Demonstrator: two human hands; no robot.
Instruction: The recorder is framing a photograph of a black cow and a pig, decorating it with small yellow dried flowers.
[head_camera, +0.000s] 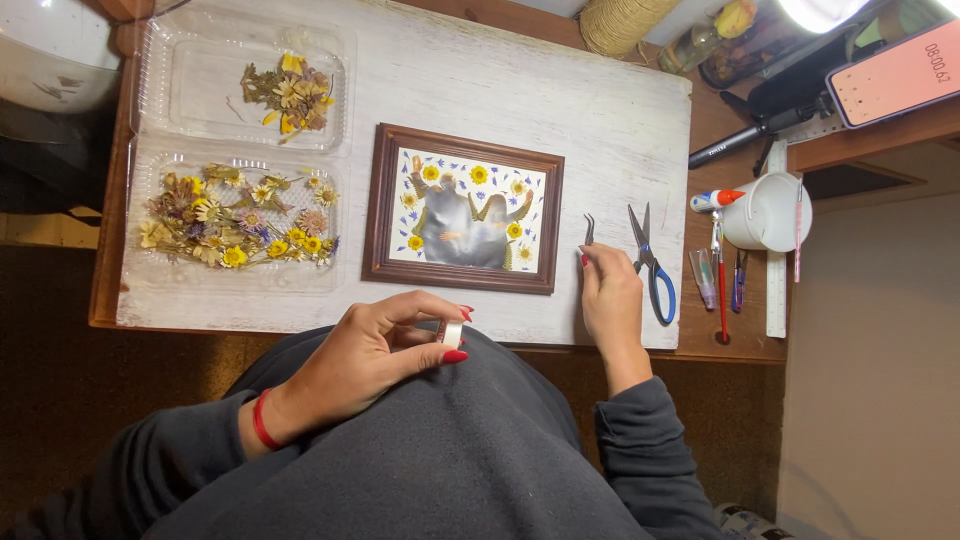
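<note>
My left hand (385, 345) rests over my lap at the near table edge and pinches a small white roll of tape (452, 333) between thumb and fingers. My right hand (608, 295) lies on the white board (620, 120) just right of the frame, its fingertips on a pair of small metal tweezers (589, 230) that point away from me. Between the hands sits a brown wooden picture frame (465, 208) holding a pressed-flower picture with yellow blooms and blue petals around a grey middle.
A clear plastic clamshell tray (240, 150) at the left holds dried flowers in both halves. Blue-handled scissors (650, 265) lie right of my hand. Further right are a white cup (770, 210), a glue tube, pens, a ruler, and a phone on a stand (895, 75).
</note>
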